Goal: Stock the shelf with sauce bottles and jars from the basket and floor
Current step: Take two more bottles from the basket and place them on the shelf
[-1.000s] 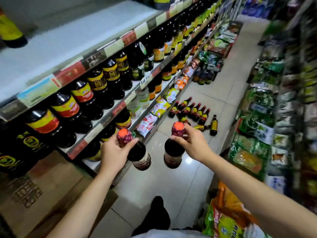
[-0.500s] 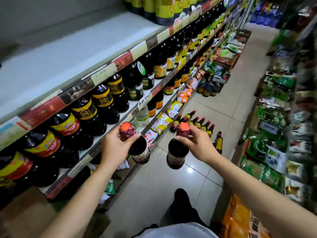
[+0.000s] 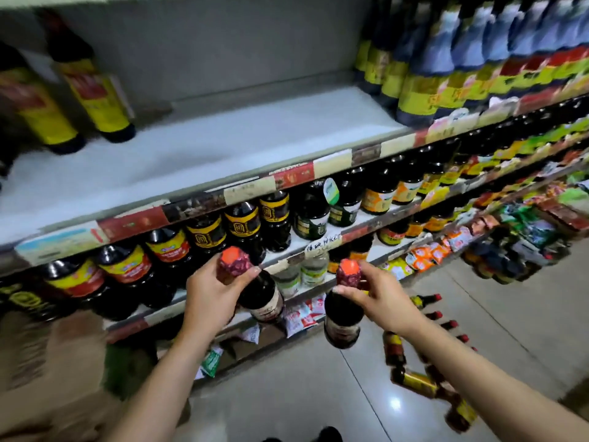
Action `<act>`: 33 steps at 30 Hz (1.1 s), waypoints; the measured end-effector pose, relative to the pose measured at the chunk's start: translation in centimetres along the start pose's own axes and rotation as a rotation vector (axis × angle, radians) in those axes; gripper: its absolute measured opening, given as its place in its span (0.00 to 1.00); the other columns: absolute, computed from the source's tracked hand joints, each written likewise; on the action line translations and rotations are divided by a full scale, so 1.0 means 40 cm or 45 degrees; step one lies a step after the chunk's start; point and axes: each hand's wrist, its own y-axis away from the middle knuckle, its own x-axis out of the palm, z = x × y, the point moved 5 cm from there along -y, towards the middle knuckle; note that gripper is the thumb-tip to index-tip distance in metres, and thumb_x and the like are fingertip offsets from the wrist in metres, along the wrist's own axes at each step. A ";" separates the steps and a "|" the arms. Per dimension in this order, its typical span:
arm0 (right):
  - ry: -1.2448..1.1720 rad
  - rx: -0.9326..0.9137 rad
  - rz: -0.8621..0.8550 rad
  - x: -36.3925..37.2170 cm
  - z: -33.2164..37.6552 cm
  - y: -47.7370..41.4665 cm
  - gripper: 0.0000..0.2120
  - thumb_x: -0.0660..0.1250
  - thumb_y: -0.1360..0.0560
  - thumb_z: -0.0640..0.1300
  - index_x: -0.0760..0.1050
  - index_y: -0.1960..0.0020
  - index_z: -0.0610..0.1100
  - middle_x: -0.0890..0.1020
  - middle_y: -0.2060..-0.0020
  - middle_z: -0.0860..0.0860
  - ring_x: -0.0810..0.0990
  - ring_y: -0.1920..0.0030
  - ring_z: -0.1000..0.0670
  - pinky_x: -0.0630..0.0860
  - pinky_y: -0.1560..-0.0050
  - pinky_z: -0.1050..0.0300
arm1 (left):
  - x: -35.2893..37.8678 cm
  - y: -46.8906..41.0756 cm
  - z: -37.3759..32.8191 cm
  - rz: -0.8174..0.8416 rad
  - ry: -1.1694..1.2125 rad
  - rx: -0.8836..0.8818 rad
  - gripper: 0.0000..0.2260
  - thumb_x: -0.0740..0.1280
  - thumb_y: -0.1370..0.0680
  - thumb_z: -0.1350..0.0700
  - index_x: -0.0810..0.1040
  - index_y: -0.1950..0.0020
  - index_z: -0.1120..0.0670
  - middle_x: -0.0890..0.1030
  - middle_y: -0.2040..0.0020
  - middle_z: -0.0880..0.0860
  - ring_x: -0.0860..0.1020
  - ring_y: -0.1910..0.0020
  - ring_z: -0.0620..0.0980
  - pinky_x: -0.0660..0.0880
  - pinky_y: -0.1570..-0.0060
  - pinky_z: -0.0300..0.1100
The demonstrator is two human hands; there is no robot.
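Note:
My left hand [image 3: 212, 293] grips the neck of a dark sauce bottle [image 3: 264, 295] with an orange cap, tilted toward the shelving. My right hand [image 3: 384, 299] holds a second dark sauce bottle [image 3: 342, 317] by its orange-capped neck, hanging upright. Both are held in front of the lower shelves, below a white upper shelf [image 3: 197, 145] with a wide bare stretch between bottles. More sauce bottles [image 3: 420, 358] with red caps lie and stand on the tiled floor to the right.
Yellow-labelled tall bottles [image 3: 95, 87] stand at the shelf's left, another group [image 3: 414, 74] at its right. Rows of dark bottles [image 3: 242, 224] fill the shelf beneath. Sachets [image 3: 302, 314] sit on the lowest shelf. A cardboard box [image 3: 47, 362] is at lower left.
The view has turned left and up to face the bare white shelf. Both hands have risen slightly with their bottles, still gripped by the necks.

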 end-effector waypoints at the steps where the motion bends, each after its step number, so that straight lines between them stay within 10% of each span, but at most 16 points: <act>1: -0.012 -0.039 0.019 -0.003 0.005 -0.018 0.18 0.65 0.31 0.59 0.72 0.56 0.44 0.78 0.65 0.50 0.76 0.62 0.56 0.72 0.60 0.61 | -0.007 -0.001 -0.007 -0.029 -0.010 0.000 0.08 0.73 0.31 0.55 0.76 0.60 0.44 0.80 0.62 0.42 0.76 0.63 0.32 0.70 0.60 0.25; 16: -0.251 -0.360 0.210 -0.010 0.206 -0.306 0.07 0.70 0.30 0.50 0.72 0.57 0.54 0.78 0.68 0.60 0.74 0.66 0.67 0.69 0.62 0.72 | -0.147 -0.143 -0.147 0.033 -0.075 0.049 0.22 0.72 0.42 0.34 0.79 0.60 0.49 0.84 0.60 0.48 0.81 0.57 0.46 0.76 0.50 0.48; 22: -0.356 -0.479 0.087 -0.106 0.366 -0.402 0.13 0.69 0.30 0.56 0.73 0.62 0.48 0.78 0.65 0.46 0.75 0.69 0.58 0.72 0.65 0.64 | -0.231 -0.247 -0.287 -0.043 0.016 0.199 0.17 0.73 0.39 0.43 0.80 0.58 0.54 0.85 0.54 0.52 0.82 0.50 0.52 0.75 0.42 0.55; 27: -0.361 -0.646 0.019 -0.172 0.467 -0.482 0.32 0.67 0.37 0.69 0.73 0.57 0.38 0.77 0.56 0.29 0.77 0.54 0.30 0.74 0.52 0.37 | -0.283 -0.315 -0.389 -0.115 0.009 0.381 0.22 0.71 0.41 0.40 0.79 0.58 0.56 0.83 0.53 0.60 0.79 0.48 0.61 0.74 0.44 0.60; 33: -0.290 -0.703 -0.019 -0.198 0.527 -0.568 0.26 0.66 0.35 0.67 0.73 0.58 0.42 0.80 0.55 0.32 0.79 0.52 0.33 0.75 0.50 0.34 | -0.292 -0.375 -0.426 -0.119 -0.053 0.430 0.15 0.76 0.39 0.43 0.78 0.58 0.49 0.83 0.57 0.47 0.80 0.55 0.48 0.77 0.46 0.53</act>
